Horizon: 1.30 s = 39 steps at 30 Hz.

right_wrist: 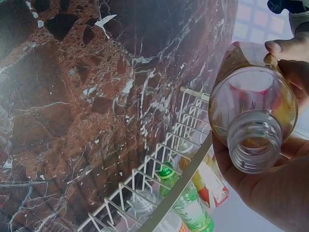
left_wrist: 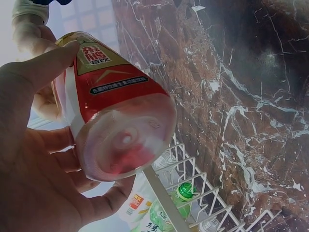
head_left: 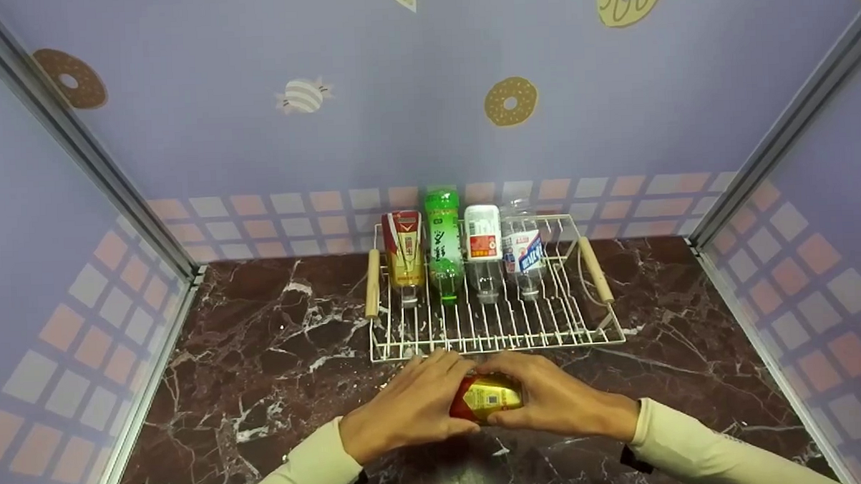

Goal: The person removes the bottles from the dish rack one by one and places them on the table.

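Observation:
In the head view both hands hold a red and gold plastic drink bottle (head_left: pixel 487 397) over the table, in front of a wire rack. My left hand (head_left: pixel 411 404) grips the base end; its thumb lies along the label in the left wrist view, where the bottle's clear base (left_wrist: pixel 126 140) faces the camera. Around the neck end curls my right hand (head_left: pixel 561 395). Uncapped, the bottle's threaded mouth (right_wrist: pixel 254 142) points at the right wrist camera, and the bottle looks empty. The hands cover much of the label in the head view.
The white wire rack (head_left: pixel 497 343) has wooden handles (head_left: pixel 595 268). Across it lie another red and gold bottle (head_left: pixel 405 250), a green bottle (head_left: pixel 445 241), a white-and-red labelled bottle (head_left: pixel 483 233) and a blue-and-white labelled bottle (head_left: pixel 524 253), necks toward me. Patterned panels (head_left: pixel 398 128) enclose the marbled table (head_left: pixel 297 325).

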Tool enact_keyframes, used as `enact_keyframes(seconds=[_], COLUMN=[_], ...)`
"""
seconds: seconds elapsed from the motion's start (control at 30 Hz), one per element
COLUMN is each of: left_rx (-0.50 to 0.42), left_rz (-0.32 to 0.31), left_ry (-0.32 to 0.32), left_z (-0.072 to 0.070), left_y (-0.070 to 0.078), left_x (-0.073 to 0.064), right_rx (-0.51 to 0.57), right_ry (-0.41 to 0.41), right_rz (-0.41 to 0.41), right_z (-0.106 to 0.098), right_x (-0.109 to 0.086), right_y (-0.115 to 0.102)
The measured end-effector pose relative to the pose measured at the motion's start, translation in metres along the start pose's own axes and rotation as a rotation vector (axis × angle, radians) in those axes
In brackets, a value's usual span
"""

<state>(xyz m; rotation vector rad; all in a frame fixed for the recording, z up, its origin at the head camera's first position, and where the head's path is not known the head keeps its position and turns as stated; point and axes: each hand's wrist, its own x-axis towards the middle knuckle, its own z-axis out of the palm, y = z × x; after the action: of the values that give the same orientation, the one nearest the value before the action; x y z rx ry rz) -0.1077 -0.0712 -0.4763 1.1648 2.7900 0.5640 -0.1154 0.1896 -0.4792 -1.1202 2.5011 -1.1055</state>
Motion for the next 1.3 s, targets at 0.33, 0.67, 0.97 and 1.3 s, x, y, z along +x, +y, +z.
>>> enact_keyframes(seconds=[0.33, 0.67, 0.97, 1.3], left_rx=[0.024, 0.044, -0.048, -0.092], left_rz=[-0.013, -0.014, -0.039, -0.074], left_ry=[-0.034, 0.004, 0.026, 0.093], left_z=[0.003, 0.007, 0.009, 0.003], left_y=[0.003, 0.003, -0.007, -0.017], left_x=[0.002, 0.003, -0.005, -0.017], right_rx=[0.001, 0.018, 0.021, 0.022], right_ry=[0.013, -0.001, 0.010, 0.048], right_rz=[-0.007, 0.037, 0.054, 0.043], right_z=[0.001, 0.000, -0.007, -0.014], right_x=[0.000, 0.003, -0.001, 0.000], right_y=[0.000, 0.001, 0.006, 0.009])
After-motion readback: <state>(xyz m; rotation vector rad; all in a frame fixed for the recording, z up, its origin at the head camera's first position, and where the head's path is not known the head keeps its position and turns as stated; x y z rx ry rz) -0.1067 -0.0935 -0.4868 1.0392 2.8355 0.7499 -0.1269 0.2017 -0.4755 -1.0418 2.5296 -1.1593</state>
